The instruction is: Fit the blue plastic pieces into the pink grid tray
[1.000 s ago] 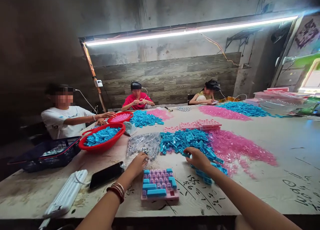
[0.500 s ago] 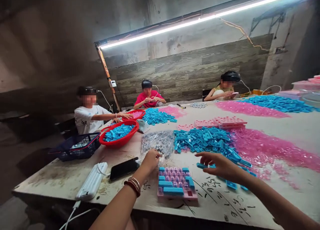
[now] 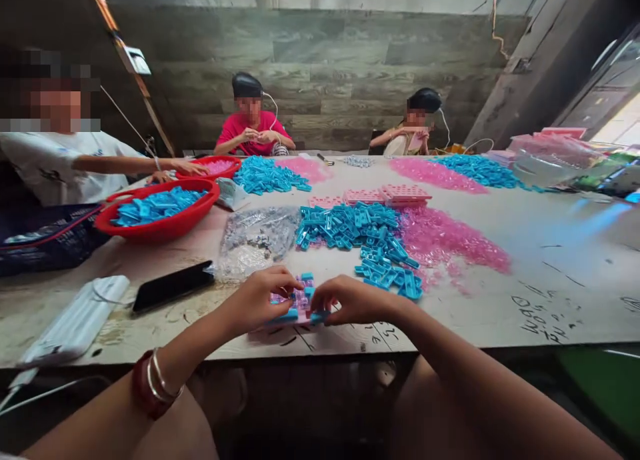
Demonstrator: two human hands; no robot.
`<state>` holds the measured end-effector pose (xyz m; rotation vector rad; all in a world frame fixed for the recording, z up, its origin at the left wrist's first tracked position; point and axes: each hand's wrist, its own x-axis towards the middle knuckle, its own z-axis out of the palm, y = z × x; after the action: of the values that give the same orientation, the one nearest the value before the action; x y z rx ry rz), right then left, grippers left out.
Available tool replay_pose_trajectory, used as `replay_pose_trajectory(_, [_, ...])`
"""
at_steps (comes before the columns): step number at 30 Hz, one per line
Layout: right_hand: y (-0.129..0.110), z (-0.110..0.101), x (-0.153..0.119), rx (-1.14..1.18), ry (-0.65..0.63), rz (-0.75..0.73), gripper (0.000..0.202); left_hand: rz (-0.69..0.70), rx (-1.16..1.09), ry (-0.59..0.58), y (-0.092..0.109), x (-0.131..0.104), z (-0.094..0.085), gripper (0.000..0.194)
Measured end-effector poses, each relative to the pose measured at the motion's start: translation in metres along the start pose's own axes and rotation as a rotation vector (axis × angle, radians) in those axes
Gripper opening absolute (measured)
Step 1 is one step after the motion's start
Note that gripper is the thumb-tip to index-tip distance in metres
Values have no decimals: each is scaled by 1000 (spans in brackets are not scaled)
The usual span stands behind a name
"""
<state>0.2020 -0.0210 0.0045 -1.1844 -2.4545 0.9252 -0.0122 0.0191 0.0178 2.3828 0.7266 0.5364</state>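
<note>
A small pink board (image 3: 301, 313) fitted with clear pink keys and blue key pieces, like a toy keyboard, lies at the table's front edge between my hands. My left hand (image 3: 257, 301) is over its left side, thumb and forefinger curled together; what is between them, if anything, cannot be made out. From the right, my right hand (image 3: 353, 300) has its fingertips closed on a blue key piece (image 3: 318, 317) at the board's near right corner. The hands partly cover the board. Just beyond it lie loose blue key pieces (image 3: 387, 277).
Behind the board lie a clear bag of small parts (image 3: 260, 237), a blue pile (image 3: 350, 227) and a pink pile (image 3: 445, 240). Leftward are a phone (image 3: 173, 287), a white power bank (image 3: 75, 320) and a red basket (image 3: 155, 230). Several co-workers sit around the table.
My view has tilted down and turned right. My left hand has moved from beside the bag onto the board; my right hand has come from the loose blue pieces to the board's near right corner.
</note>
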Motion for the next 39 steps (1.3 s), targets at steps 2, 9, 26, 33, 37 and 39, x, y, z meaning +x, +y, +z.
replay_pose_trajectory(2, [4, -4, -3, 15, 18, 11, 25, 13, 43, -48, 3, 2, 8, 24])
replay_pose_trajectory(9, [7, -20, -19, -1, 182, 105, 22, 53, 166, -64, -3, 10, 34, 15])
replay_pose_trajectory(26, [16, -6, -16, -47, 226, 120, 30, 110, 363, -42, 0, 2, 44, 12])
replay_pose_trajectory(33, [22, 9, -7, -145, 286, 131, 40, 56, 392, -34, 5, -1, 47, 8])
replay_pose_trajectory(37, [22, 13, -2, -127, 330, 268, 33, 57, 415, -39, 3, -1, 48, 7])
replay_pose_trajectory(39, [21, 15, 3, -65, 399, 350, 19, 54, 409, -34, 2, 0, 50, 7])
